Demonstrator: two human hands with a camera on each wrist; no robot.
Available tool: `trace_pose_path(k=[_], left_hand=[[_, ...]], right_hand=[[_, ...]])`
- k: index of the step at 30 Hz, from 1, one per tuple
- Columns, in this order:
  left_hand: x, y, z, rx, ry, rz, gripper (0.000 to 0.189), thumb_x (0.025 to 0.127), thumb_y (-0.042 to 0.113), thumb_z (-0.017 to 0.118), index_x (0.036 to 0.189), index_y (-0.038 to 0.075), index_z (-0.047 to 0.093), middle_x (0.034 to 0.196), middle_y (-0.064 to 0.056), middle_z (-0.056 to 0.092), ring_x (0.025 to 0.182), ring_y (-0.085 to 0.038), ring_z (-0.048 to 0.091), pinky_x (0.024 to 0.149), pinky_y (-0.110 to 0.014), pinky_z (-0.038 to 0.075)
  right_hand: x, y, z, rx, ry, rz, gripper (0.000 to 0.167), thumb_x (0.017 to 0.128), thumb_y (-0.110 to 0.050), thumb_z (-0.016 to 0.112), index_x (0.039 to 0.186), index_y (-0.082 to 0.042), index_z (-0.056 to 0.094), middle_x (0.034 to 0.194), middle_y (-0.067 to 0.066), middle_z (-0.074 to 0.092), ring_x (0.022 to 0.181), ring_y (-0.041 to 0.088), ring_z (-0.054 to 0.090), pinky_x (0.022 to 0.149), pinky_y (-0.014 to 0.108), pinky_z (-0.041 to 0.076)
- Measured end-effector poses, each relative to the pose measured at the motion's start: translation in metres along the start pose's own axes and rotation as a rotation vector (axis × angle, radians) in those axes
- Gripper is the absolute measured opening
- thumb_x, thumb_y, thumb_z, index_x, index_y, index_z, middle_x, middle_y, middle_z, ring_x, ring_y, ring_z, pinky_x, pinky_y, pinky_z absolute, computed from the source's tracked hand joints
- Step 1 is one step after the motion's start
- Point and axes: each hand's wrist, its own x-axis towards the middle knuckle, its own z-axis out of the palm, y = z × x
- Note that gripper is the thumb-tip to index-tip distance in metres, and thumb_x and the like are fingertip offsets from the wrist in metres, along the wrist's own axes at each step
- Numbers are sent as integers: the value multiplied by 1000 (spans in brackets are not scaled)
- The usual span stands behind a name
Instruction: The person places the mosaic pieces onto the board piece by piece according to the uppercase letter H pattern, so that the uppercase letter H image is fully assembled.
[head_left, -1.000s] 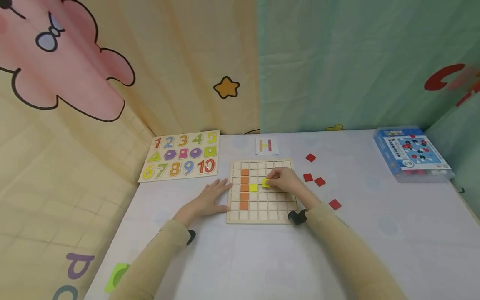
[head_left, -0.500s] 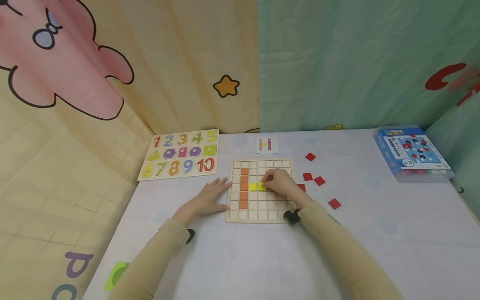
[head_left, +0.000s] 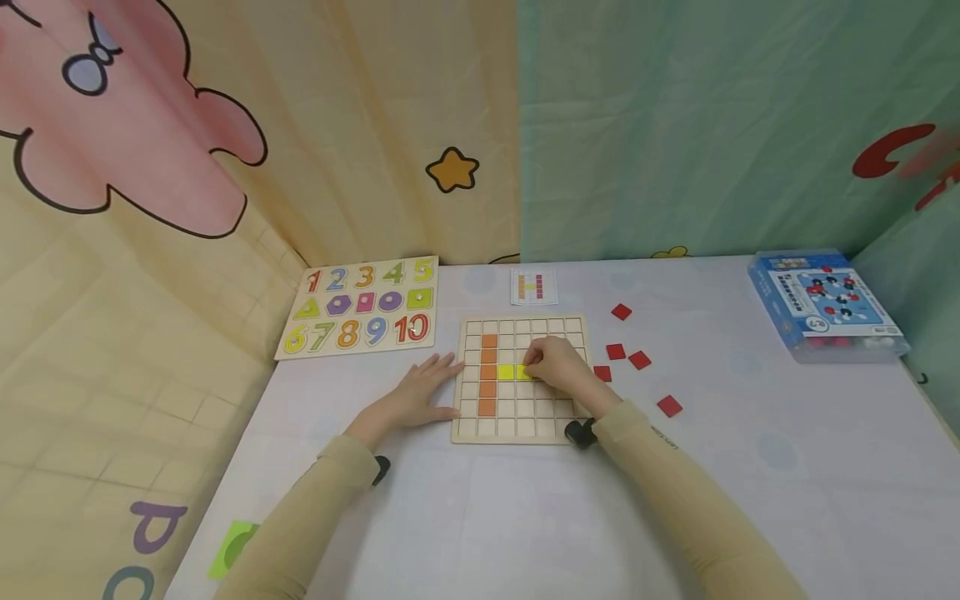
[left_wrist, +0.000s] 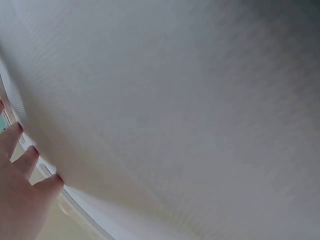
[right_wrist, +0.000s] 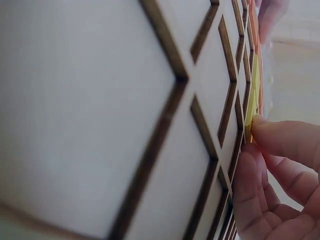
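A wooden grid board (head_left: 480,435) lies flat on the table. Orange square tiles (head_left: 488,372) fill a column at its left, and a yellow tile (head_left: 506,372) sits right of the column's middle. Beside that one is a second yellow square tile (head_left: 523,372), pinched at its right edge by my right hand (head_left: 558,367). The right wrist view shows the thumb (right_wrist: 280,135) on this tile, which is in line with the grid cells. My left hand (head_left: 412,398) is spread, its fingertips and thumb touching the board's left edge; in the left wrist view its fingers (left_wrist: 50,185) are straight.
Several red square tiles (head_left: 640,360) lie right of the board. A pattern card (head_left: 534,287) is behind it. At the back left lies a number and shape puzzle (head_left: 356,307), at the back right a boxed set (head_left: 828,307). A green piece (head_left: 231,546) is near the left sleeve.
My right hand has moved slightly left and brought the second yellow tile beside the first. One more red tile shows from behind the right arm. The left hand stays at the board's edge.
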Motion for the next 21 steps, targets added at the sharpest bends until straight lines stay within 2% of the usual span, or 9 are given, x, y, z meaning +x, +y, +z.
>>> trace_pose_path(k=[9,16,21], left_hand=[[-2,1,0,-1,4,2,84,88,42,71,157,20,28,166,-8,14,154,-34,6,123,-59,7],[0,1,0,-6,-7,-18,85,88,45,71,157,23,26,167,-5,12,155,-31,3,125,-55,4],[0,1,0,-5,-9,-21,85,88,45,71,157,23,26,167,-4,12,155,-30,3,125,-55,4]], right_hand=[[-7,12,-12,79,-28,-32,18,91,-22,69,103,-9,68,100,7,67,89,21,58,82,33,52],[-29,38,-47,127,12,-31,26,93,-24,66,113,-7,67,107,12,68,92,23,61,79,33,55],[-55,65,-74,121,44,7,33,94,-25,66,120,-4,64,112,16,67,97,27,62,85,38,56]])
